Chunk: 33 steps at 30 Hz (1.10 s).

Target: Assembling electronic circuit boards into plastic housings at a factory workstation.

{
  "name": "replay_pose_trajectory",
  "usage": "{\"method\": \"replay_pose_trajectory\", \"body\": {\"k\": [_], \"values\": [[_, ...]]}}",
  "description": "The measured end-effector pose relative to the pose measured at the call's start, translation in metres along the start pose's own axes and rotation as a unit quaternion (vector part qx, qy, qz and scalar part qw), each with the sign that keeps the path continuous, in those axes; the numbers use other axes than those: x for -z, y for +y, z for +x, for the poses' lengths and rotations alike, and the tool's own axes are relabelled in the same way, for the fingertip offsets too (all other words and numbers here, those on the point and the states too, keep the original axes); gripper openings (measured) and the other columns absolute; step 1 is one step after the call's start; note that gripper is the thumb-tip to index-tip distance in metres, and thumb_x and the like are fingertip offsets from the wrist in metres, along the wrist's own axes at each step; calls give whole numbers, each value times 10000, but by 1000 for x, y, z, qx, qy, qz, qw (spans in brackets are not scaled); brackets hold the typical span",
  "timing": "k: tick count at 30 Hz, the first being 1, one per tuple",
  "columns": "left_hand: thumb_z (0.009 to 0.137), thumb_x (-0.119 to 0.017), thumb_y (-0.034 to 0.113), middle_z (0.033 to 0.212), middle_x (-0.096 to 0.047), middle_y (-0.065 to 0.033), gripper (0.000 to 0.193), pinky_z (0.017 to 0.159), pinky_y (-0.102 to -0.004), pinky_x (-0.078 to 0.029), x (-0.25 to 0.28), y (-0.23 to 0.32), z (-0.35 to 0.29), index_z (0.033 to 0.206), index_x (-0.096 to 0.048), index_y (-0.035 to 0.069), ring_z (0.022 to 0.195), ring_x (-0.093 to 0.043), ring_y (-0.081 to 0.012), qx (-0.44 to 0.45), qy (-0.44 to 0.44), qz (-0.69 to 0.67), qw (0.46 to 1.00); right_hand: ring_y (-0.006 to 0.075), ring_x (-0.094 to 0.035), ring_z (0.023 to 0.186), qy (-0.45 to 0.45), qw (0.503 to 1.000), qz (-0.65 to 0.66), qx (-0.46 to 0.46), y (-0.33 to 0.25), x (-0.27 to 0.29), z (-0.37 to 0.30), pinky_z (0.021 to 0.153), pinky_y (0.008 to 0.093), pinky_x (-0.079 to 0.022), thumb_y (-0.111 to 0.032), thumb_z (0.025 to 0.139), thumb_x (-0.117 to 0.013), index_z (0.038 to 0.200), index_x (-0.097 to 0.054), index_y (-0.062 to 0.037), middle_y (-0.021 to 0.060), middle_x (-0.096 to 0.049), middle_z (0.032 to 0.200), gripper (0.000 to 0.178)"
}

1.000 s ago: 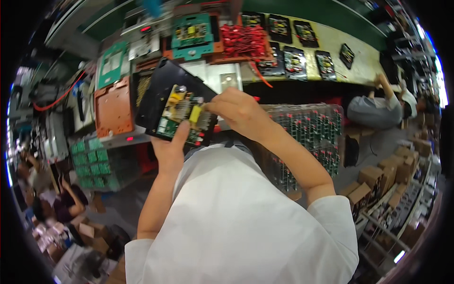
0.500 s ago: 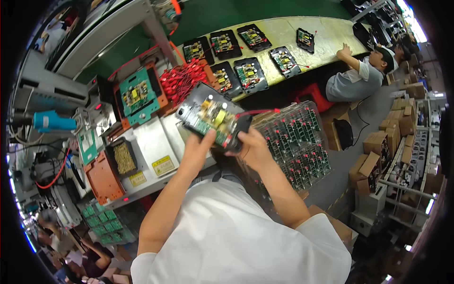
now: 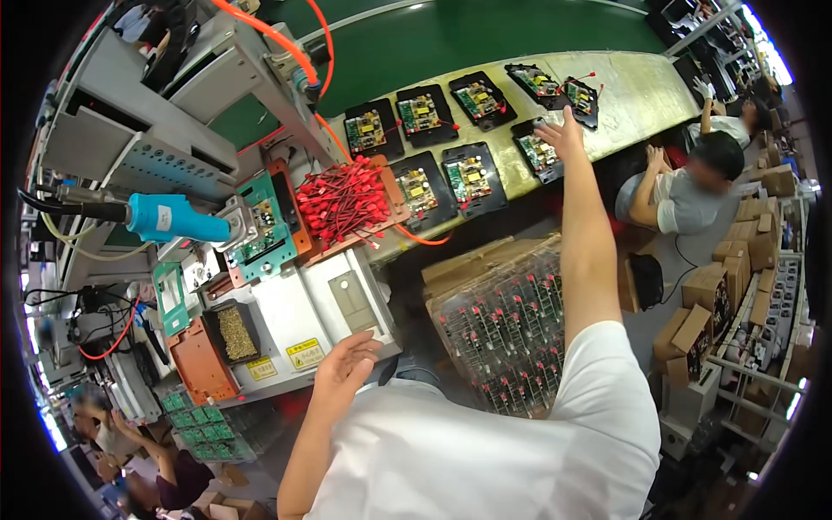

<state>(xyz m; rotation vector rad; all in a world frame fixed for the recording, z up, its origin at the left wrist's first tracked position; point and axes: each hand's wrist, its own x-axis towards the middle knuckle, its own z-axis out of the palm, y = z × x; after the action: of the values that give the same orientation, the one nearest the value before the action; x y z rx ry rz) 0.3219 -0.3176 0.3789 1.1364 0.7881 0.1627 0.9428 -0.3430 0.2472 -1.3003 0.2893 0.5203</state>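
Note:
My right arm reaches far across the yellow-topped bench, and my right hand (image 3: 563, 136) is open with nothing in it. It hovers at a black plastic case (image 3: 539, 156) that holds a circuit board, partly covering it. Just beyond the fingers lie two more such cases, a tilted one (image 3: 534, 81) and a smaller-looking one (image 3: 582, 100) with a red lead. My left hand (image 3: 345, 362) is empty, fingers loosely apart, near the front edge of the grey machine table (image 3: 286, 325). Left of it, a blue cylindrical tool (image 3: 178, 218) extends over a board in a green fixture (image 3: 282, 204).
A heap of red-ended leads (image 3: 342, 204) fills an orange tray. A black bin of small brass-coloured parts (image 3: 234, 334) stands nearer. Stacked clear trays of boards (image 3: 503, 338) sit right of the table. Two co-workers sit along the bench; one wears a black cap (image 3: 718, 156). Orange hoses (image 3: 277, 39) hang overhead.
Both hands held a case with a board before me; they have let go. My right hand has gone out to the bench, my left lower. The blue tool has moved right, over the fixture.

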Motion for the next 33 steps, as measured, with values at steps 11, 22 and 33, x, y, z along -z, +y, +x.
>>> {"method": "replay_pose_trajectory", "body": {"k": [11,22,33], "values": [[954,-609,93,1085,-675,-127,367,877,-305,-514,85,8,-56,1294,-562,-33,996,-646,-189,-122,101,-35,987,236,-632,976,-157,971,-160,80,43,71,-36,801,314,-529,-129,973,-502,1342,-511,-19,131,-638,1135,384],[837,-668,103,1111,-658,-188,292,919,-402,-485,446,-75,-89,1112,-653,6,1031,-628,-351,-191,695,417,553,78,-362,549,-51,967,-130,212,27,92,-141,481,240,-299,-167,996,-530,1259,-635,-40,-48,-371,670,311],[912,-564,202,1096,-685,-179,320,837,-488,-545,550,-144,-132,1210,-657,132,980,-665,-370,131,626,539,548,44,-461,631,63,900,-368,226,-5,105,-301,548,206,-365,-189,988,-590,1232,-660,-70,-44,-567,766,281]]}}
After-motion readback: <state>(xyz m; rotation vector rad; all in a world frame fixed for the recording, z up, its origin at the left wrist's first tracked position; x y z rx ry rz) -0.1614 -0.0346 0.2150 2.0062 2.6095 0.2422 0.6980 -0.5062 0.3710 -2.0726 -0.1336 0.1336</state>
